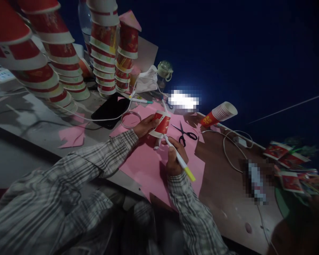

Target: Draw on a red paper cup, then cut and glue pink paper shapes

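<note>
My left hand (146, 126) is closed on the side of a red and white paper cup (163, 124). In my right hand (176, 156) is a white marker (182, 163) with a yellow end, its other end close to the cup's rim; whether it touches cannot be made out. Both hands are over pink paper (149, 170) on the table. A small white rolled piece (157, 143) shows just below the cup. Black-handled scissors (184, 134) lie spread on the paper to the right of the cup.
Tall stacks of paper cups (103, 53) stand at the left and back. A dark phone (110, 109) and a tape ring (131, 119) lie left of my hands. Another cup stack (219, 114) leans at the right, near a white cable (224, 145).
</note>
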{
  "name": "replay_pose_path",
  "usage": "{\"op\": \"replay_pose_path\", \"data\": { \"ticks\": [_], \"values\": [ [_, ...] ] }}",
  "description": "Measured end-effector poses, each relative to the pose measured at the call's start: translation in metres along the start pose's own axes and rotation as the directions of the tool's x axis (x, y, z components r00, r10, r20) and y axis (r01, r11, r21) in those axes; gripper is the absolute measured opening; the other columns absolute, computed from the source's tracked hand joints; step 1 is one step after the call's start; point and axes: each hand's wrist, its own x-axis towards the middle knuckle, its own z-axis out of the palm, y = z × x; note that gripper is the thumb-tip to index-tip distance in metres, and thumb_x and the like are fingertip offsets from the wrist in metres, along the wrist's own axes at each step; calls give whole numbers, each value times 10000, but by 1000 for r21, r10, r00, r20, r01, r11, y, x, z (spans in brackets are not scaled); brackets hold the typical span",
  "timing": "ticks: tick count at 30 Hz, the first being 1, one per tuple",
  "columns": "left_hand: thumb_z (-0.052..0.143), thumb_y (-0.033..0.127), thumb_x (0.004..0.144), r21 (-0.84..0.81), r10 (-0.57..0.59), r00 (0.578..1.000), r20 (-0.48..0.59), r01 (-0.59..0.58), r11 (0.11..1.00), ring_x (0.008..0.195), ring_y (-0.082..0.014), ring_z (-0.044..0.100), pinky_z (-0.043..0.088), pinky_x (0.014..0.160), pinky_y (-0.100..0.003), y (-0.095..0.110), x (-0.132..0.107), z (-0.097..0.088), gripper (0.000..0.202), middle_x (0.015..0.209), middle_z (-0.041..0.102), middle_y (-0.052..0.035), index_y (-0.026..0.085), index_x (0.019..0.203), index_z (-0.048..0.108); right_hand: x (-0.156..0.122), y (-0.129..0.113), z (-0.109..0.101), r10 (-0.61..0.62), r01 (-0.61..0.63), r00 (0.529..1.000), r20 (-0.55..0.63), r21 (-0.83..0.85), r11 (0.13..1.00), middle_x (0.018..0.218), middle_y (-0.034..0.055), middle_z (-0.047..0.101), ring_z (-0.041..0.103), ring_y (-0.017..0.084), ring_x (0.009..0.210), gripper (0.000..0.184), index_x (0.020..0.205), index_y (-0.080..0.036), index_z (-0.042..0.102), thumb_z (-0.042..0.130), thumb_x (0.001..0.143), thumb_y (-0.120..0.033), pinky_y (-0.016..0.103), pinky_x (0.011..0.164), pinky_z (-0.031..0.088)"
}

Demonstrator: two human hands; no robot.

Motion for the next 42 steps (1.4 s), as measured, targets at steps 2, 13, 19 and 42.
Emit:
{"op": "replay_pose_path", "data": {
  "ticks": [2,13,19,42],
  "values": [
    [823,420,707,-7,-2,1000,-2,2,1000,705,-136,630,494,695,-272,0,-1,0,472,830,689,-36,137,1030,628,0,0,0,-13,13,1000,-6,1,1000,918,81,768,734,231,942,269,1067,-166,685,496,946,-313,420,846,617],
    [825,460,700,-14,-4,1000,20,4,1000,761,-154,658,496,716,-287,-3,1,-1,558,905,690,-60,123,1081,596,-2,3,-1,-56,53,995,-79,-31,998,963,82,763,721,236,1001,282,1153,-173,653,496,946,-281,431,866,597],
    [822,459,704,19,29,999,-12,-29,999,774,-135,646,477,750,-276,-5,3,-3,543,916,691,-47,130,1079,609,-4,11,-1,-97,96,994,-51,-18,995,1022,82,730,682,253,1056,301,1195,-210,630,534,921,-289,500,934,556],
    [836,489,672,69,42,999,5,-42,997,727,-129,634,480,738,-280,-8,7,-7,540,842,692,-35,131,1010,615,-3,5,-2,-45,45,998,36,6,999,791,55,681,697,255,966,222,988,-194,660,518,904,-343,447,832,586]
  ]
}}
